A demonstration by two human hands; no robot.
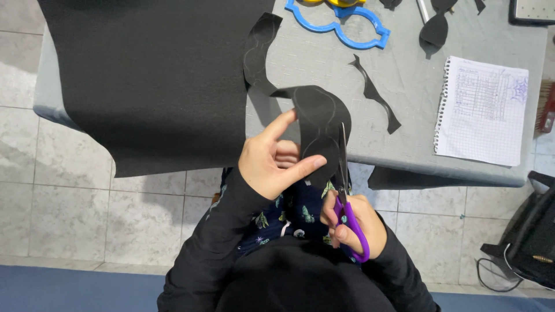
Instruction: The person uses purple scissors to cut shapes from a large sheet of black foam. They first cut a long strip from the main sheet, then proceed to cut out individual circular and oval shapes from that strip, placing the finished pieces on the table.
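Grey-covered table [404, 92] — fills the upper part of the view, its front edge above a pale tiled floor [75, 202].

Large black sheet [156, 75] — lies across the left of the table and hangs over the front edge.

Spiral-bound squared paper pad [483, 110] — lies flat at the right of the table, well apart from the hands.

Blue plastic template [341, 26] — curved outline shape at the far edge, with a yellow piece just behind it.

Black strip with traced outlines [315, 118] — held up in front of the table edge; its far end trails back onto the tabletop beside the large sheet.

Left hand [274, 159] — fingers curled closed on the strip, thumb lying across its lower end.

Right hand [352, 222] — fingers closed through the handle loops of the scissors.

Purple-handled scissors [345, 190] — blades point upward, along the right edge of the strip.

Black offcut [376, 95] — narrow wavy scrap lying on the table, between the strip and the pad.
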